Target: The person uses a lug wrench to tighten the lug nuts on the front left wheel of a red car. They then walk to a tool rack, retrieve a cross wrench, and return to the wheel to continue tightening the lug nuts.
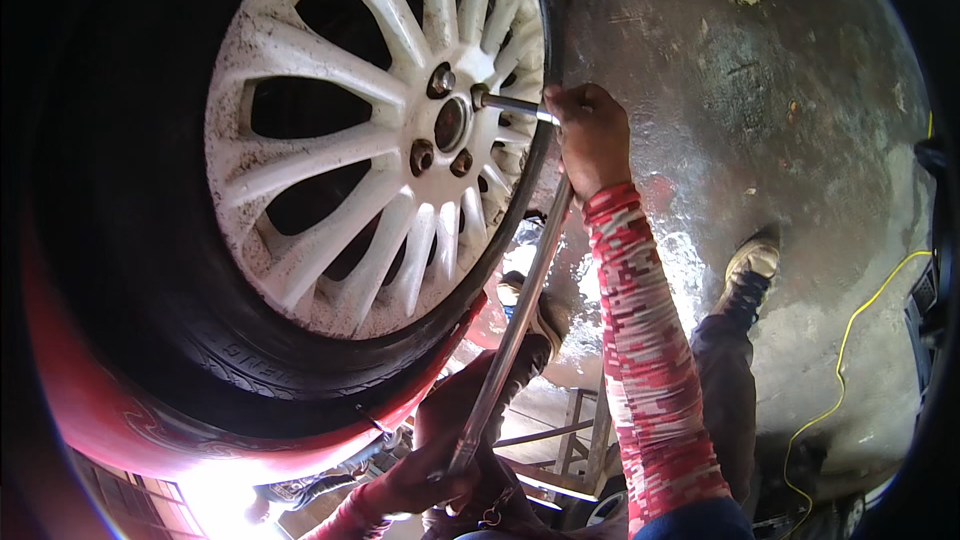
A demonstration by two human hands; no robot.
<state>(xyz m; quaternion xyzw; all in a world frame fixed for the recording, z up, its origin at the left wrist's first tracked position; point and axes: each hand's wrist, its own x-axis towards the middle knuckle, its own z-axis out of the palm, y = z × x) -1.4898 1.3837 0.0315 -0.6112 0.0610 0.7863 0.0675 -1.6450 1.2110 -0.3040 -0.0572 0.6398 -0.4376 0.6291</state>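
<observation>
A white multi-spoke wheel (315, 155) with a black tire (130, 200) fills the left of the view. From one of its lug positions a shiny socket extension (515, 106) sticks out, its socket seated in the recess at the hub's upper right. My right hand (592, 135) is closed around the joint where the extension meets the long metal handle of the socket wrench (515, 325). The handle slants down and left to its far end, where my left hand (425, 480) grips it. Other lug recesses, one holding a lug nut (442, 80), surround the hub's center hole (451, 124).
Red car bodywork (110, 390) curves around the tire's lower side. My shoe (752, 258) stands on a wet, stained concrete floor (720, 90). A metal frame stand (570, 480) is low in the view, and a yellow cord (845, 350) runs along the right. Bright light glares at lower left.
</observation>
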